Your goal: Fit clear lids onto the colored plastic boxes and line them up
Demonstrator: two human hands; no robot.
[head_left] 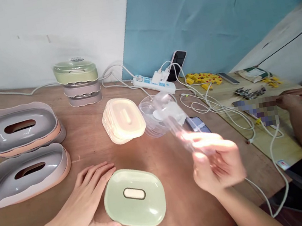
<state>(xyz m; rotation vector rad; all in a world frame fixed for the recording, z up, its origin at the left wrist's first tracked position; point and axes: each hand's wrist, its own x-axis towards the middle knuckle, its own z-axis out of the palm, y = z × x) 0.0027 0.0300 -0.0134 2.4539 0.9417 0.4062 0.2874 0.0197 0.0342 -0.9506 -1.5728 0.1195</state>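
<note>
Towards the near edge of the desk [180, 207], centre: one green cover [137, 214], lying flat, slot side up. At its left end, left hand [92, 202]: spread, fingertips and thumb at the rim, steadying by the look of it, no firm clasp. Opposite, raised, right hand [218, 159]: thumb and fingers pinched on a clear plastic piece [174, 124], blurred, outline uncertain. Stage, by judgement: midway; green cover in place, clear piece in the air and not yet set down, remainder uncountable. Appearance of the green cover: pale, glossy, oblong, rounded corners, cream bar [134, 194] within a dark-rimmed slot. Towards the left edge: two groups of slotted mauve-grey shells [2, 186], peach layers beneath. Mid-desk: cream stack [125, 121], apparently lids; just beside, clear round pieces [150, 120]; farther right, phone [199, 125], lying flat. Far edge, left of centre: green-topped tower [76, 73], mauve tiers below, apparently complete. Far edge, right of the tower: white power strip [149, 84].
</note>
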